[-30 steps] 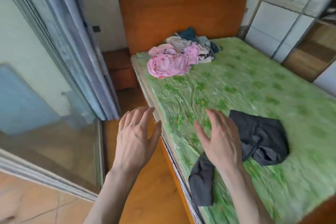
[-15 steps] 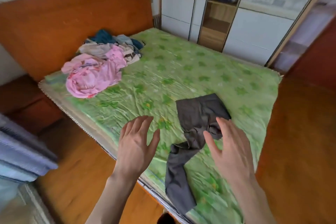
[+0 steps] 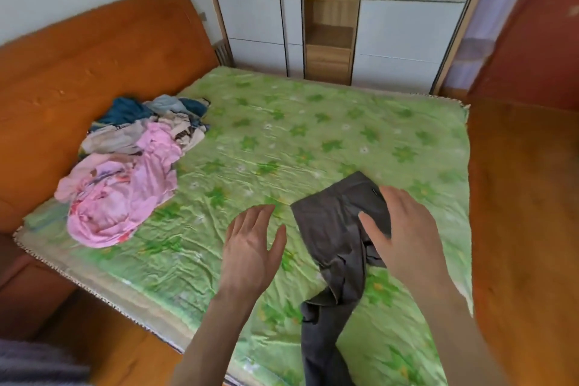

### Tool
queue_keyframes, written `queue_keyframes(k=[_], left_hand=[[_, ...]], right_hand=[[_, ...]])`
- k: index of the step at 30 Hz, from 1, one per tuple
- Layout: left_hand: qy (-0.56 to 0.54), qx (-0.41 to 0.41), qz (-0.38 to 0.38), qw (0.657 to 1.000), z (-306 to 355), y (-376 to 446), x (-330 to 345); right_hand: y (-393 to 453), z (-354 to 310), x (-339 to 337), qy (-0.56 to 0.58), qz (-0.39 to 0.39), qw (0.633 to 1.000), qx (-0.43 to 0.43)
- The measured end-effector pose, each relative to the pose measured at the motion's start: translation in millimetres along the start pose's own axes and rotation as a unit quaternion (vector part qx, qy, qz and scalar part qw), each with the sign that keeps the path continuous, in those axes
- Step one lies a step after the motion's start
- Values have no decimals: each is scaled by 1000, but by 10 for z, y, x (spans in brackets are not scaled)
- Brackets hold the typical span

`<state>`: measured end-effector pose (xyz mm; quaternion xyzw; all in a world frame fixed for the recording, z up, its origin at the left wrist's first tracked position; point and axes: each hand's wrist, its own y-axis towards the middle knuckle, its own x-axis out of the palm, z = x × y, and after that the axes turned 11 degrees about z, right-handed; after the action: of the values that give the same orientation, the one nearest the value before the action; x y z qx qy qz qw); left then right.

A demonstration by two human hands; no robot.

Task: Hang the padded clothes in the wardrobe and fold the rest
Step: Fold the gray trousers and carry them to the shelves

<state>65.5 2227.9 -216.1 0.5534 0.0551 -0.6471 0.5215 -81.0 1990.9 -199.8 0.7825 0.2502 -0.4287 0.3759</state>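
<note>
1. The grey trousers are laid on the near right part of the green bed, the waist end far, one leg trailing near over the bed's edge.
2. Their long axis is seen to run far to near.
3. The right hand, fingers spread and holding nothing, is held over the waist end; whether it touches the cloth cannot be told.
4. The left hand, likewise spread and empty, is held just left of the trousers.
5. A heap of unsorted clothes is left well apart, far left by the headboard.

Grey trousers partly under the right hand, leg perhaps past the bottom edge.
</note>
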Motion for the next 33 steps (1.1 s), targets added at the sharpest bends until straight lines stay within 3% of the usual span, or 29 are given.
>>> queue_keyframes(k=[7, 15, 23, 29, 33], left_hand=[[-25, 31, -38, 998, -269, 684, 677], [-58, 38, -79, 994, -726, 1331, 1933], [-76, 0, -96, 992, -1288, 1554, 3545], [-49, -40, -162, 985, -1718, 1224, 4706], [1, -69, -242, 968, -1977, 1084, 5258]], right_hand=[[631, 131, 436, -27, -7, 999, 32], [1235, 453, 1275, -54, -71, 994, 67], [1926, 1028, 2611, -23, -97, 992, 75], [2260, 1662, 3763, 121, -94, 961, 229], [2383, 2106, 4520, 75, -129, 968, 203]])
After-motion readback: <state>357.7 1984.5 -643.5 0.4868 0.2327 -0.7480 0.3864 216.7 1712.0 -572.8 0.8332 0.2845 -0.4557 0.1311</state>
